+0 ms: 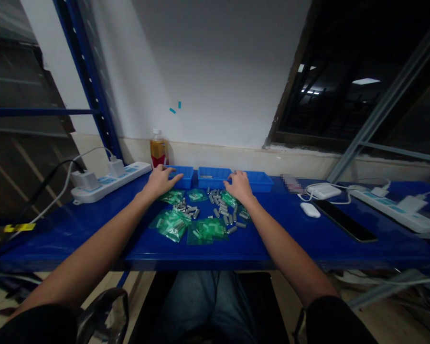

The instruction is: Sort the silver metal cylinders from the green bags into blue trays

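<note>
Several small grey metal cylinders [220, 210] and green transparent bags [174, 224] lie scattered on the blue table [75, 229]. Three shallow blue trays stand behind them: left [184, 173], middle [213, 174], right [261, 180]. My left hand [160, 181] rests at the left tray's front edge, fingers stretched toward its rim, holding nothing visible. My right hand [239, 185] lies palm down between the middle and right trays, fingers curled a little over the cylinders; whether it holds one is hidden.
A drink bottle [158, 149] stands by the wall behind the left tray. A white power strip [107, 182] with plugs lies at the left. On the right lie a dark phone [344, 220], white chargers [322, 190], another power strip [394, 208]. Blue shelving post at left.
</note>
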`<state>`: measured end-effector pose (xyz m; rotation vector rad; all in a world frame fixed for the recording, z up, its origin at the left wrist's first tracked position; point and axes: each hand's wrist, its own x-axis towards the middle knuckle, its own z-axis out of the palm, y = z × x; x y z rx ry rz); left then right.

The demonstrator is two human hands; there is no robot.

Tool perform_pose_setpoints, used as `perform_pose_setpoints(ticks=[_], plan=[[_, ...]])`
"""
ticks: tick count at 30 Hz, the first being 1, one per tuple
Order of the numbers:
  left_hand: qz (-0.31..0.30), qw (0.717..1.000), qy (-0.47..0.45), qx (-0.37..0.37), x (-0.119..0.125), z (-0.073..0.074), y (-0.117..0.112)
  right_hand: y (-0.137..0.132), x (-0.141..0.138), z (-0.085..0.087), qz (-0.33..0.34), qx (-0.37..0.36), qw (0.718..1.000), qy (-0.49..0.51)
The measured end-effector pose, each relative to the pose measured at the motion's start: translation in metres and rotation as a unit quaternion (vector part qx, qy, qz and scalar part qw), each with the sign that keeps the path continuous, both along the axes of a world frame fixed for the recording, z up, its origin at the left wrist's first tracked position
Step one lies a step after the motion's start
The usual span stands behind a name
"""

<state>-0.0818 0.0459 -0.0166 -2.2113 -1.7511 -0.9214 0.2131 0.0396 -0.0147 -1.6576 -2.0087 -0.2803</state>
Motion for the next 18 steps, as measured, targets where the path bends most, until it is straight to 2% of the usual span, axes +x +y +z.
perform_pose_setpoints(ticks=[2, 4, 6, 8, 11, 13, 15, 18], plan=[[-0.029, 1.000, 0.002, -0.009, 0.004, -0.002, 0.002, -0.006, -0.005, 0.004, 0.017, 0.052, 0.998, 0.021], [-0.060, 0.998, 0.012, -0.017, 0.010, -0.004, 0.004, -0.014, -0.013, 0.008, 0.065, 0.092, 0.993, 0.035], [-0.080, 0.996, 0.022, -0.016, 0.014, -0.004, 0.005, -0.022, -0.024, 0.012, 0.123, 0.080, 0.989, 0.025], [-0.081, 0.996, 0.022, -0.009, 0.015, -0.002, 0.004, -0.028, -0.031, 0.017, 0.146, 0.049, 0.988, 0.009], [-0.064, 0.998, 0.003, 0.026, 0.016, 0.004, -0.003, -0.030, -0.024, 0.029, 0.079, 0.022, 0.997, 0.015], [-0.079, 0.995, -0.012, 0.053, 0.021, 0.010, -0.012, -0.027, -0.008, 0.037, 0.020, -0.029, 0.999, 0.011], [-0.127, 0.990, -0.015, 0.061, 0.030, 0.015, -0.022, -0.023, 0.010, 0.041, 0.004, -0.109, 0.994, -0.011], [-0.211, 0.977, 0.012, 0.029, 0.050, 0.020, -0.035, -0.018, 0.025, 0.034, 0.028, -0.195, 0.980, -0.037]])
